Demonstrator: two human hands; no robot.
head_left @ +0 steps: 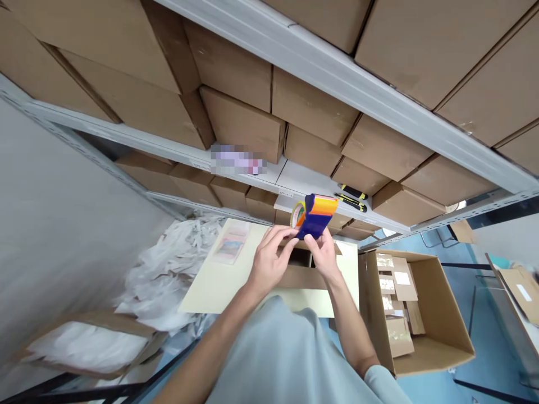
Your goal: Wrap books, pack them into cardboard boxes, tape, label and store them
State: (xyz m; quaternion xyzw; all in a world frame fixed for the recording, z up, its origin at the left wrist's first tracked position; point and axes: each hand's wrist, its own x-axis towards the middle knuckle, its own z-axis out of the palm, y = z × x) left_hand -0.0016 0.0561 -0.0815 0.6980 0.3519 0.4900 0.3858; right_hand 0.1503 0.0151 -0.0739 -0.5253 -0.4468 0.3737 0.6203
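Currently, a blue-and-orange tape dispenser (316,222) is being gripped by the left hand (269,255) and right hand (323,255), above a cardboard box (301,278) being left open (seemingly not yet closed); smaller closed boxes (400,335) are being held in a large carton (440,303) alongside.

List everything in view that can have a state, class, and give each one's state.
Tape dispenser, held up, tape roll mounted.
Left grip, closed on the dispenser's lower edge.
Right grip, closed on the dispenser.
Small box, open, partly hidden.
Large carton, open, holding smaller packages.
Shelf boxes, closed where visible.
Box cutters, lying on the shelf, blades unclear.
White plastic, heaped, crumpled.
Flat packet, lying on the table.
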